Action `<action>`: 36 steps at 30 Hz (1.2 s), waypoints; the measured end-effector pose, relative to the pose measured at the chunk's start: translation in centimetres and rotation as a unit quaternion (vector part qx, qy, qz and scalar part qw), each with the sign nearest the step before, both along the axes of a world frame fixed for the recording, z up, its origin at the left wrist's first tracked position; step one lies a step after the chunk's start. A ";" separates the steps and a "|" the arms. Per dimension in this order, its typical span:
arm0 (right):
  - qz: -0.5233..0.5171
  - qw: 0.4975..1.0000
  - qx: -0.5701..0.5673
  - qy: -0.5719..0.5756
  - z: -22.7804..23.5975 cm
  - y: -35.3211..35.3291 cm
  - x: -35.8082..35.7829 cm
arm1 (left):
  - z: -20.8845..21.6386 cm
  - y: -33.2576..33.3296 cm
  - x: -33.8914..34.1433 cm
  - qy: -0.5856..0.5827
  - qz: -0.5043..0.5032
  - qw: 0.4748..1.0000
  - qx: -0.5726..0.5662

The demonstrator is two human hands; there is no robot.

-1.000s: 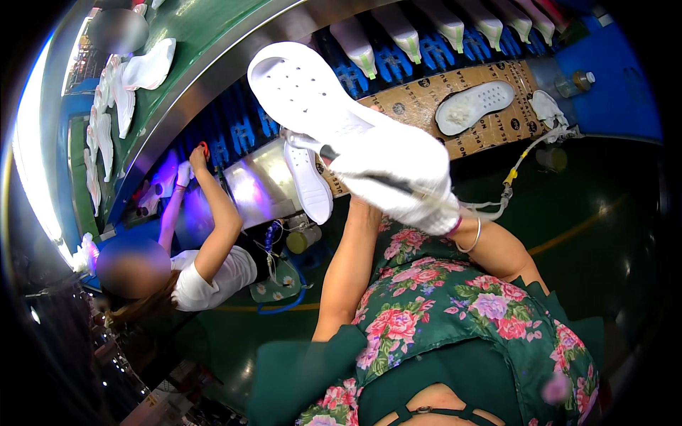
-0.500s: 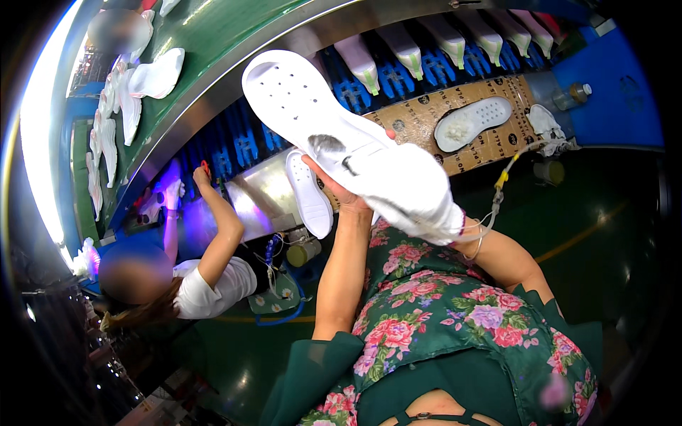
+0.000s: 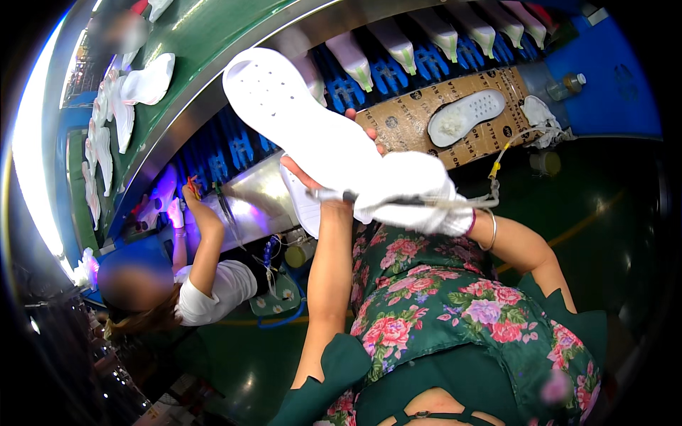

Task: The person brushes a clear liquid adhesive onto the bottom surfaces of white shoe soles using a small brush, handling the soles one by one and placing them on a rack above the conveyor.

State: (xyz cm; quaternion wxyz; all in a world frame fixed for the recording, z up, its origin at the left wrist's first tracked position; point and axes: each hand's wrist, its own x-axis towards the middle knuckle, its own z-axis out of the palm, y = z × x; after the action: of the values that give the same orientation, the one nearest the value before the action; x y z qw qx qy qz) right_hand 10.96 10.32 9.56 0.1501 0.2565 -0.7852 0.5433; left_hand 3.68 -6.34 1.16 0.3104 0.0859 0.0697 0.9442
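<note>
My left hand (image 3: 305,175) grips a white shoe sole (image 3: 288,113) from beneath, thumb at one edge and fingertips showing past the other. Small holes dot the sole's far end. My right hand (image 3: 419,190), in a white glove, is closed around a slim tool (image 3: 341,195) with a pale tip and a dark section, perhaps a brush. This tool lies across the sole's near end, close to my left wrist. Thin clear tubing runs back from my right hand. Behind my left wrist, a second white sole (image 3: 304,206) is partly hidden.
On the cardboard-covered bench (image 3: 398,128) lies a sole (image 3: 465,117) with whitish material on it. Beyond, pink-white shoe parts (image 3: 398,50) stand on a blue rack. A co-worker (image 3: 220,287) sits at left, holding something red. A bottle (image 3: 566,87) stands at far right.
The sole has shifted slightly left. My gloved right hand and the tool have swung toward my left wrist. A grey patch on the sole no longer shows. The co-worker's raised hand has moved lower.
</note>
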 end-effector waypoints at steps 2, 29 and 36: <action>-0.019 1.000 0.011 -0.004 -0.2 0.4 -0.2 | 0.3 -0.4 0.0 -0.024 0.015 0.999 -0.042; 0.052 0.990 0.115 0.069 0.1 -0.5 3.1 | 3.5 -0.7 -5.2 0.058 -0.217 0.974 0.015; 0.012 0.990 0.114 0.080 -0.4 -0.4 1.8 | 3.4 -1.3 -5.9 0.070 -0.232 0.969 -0.039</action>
State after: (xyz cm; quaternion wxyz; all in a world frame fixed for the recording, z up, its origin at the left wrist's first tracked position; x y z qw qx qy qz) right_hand 12.76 9.94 9.13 0.1757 0.3237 -0.8244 0.4298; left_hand -2.22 -7.60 4.53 0.5181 0.1539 0.1060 0.8347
